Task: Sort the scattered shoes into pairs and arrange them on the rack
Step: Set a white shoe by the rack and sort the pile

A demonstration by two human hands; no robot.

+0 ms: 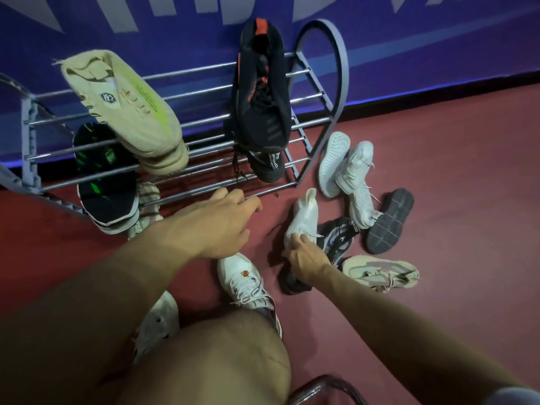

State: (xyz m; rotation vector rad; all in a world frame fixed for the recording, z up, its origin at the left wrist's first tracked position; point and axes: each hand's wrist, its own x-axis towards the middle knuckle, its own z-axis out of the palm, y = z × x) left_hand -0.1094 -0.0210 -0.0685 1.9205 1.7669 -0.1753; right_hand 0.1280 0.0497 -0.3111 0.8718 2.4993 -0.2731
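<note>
Two pairs up top on the rack (321,96) already, beige sneakers (128,112) on the left and black/orange ones (260,92) on the right, plus black/green sandals (105,182) lower left. Only one cam so: my right hand (306,258) is pinched on the heel of a white knit sneaker (302,220) lying on the floor just in front of the rack, fingers closed around it. Left hand (216,226) hovers by the front rail, fingers loosely spread, holding nothing afaict. Its likely match is the white pair-ish pile (350,171) to the right, near the rack's side loop. Tip imo: grab by the heel collar not the laces, lift clear of the dark shoe (336,241) beside it, then check sole + knit pattern vs the others before racking.
</note>
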